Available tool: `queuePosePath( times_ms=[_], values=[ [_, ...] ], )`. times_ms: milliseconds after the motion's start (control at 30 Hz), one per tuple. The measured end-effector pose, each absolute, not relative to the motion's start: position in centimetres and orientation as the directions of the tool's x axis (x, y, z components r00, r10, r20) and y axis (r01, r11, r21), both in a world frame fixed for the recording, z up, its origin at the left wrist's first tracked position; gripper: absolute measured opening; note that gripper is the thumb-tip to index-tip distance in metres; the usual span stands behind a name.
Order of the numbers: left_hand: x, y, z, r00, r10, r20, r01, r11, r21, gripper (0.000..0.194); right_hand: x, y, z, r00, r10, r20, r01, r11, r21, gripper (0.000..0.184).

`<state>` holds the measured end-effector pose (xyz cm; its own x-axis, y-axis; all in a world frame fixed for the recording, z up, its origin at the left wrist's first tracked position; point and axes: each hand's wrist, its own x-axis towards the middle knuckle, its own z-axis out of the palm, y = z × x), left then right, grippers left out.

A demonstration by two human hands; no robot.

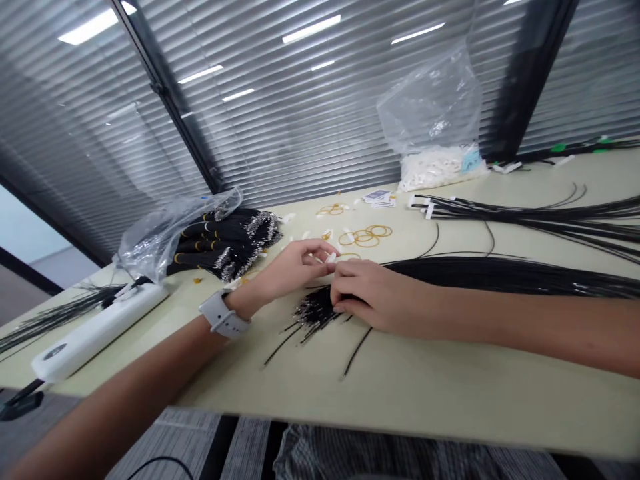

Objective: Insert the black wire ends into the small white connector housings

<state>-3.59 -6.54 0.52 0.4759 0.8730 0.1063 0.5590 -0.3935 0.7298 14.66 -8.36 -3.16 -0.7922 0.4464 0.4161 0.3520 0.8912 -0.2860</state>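
Note:
My left hand [293, 270], with a white watch on the wrist, reaches over the table, fingers pinched round a small white piece [332, 257]. My right hand [373, 293] lies knuckles-up on a thick bundle of thin black wires [500, 275], its fingers curled down on the metal-tipped wire ends [315, 312]. The fingertips of both hands meet at the white piece. A few loose black wires [356, 351] stick out toward me below the right hand.
Yellow rubber bands [366, 235] and small white parts lie behind the hands. A clear bag of bundled black wires [220, 243] sits left, a white power strip [95, 331] at the left edge. A bag of white parts [434, 163] and more wires [540, 217] lie at the right.

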Motion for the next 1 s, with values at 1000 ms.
queuePosePath(
  times_ms=[1000],
  values=[
    [-4.8,-6.2,0.0,0.514,0.858,0.019,0.189,-0.135,0.973,0.021,15.8,-6.8,-3.1,-0.395,0.816,0.421,0.355,0.559,-0.750,0.021]
  ],
)
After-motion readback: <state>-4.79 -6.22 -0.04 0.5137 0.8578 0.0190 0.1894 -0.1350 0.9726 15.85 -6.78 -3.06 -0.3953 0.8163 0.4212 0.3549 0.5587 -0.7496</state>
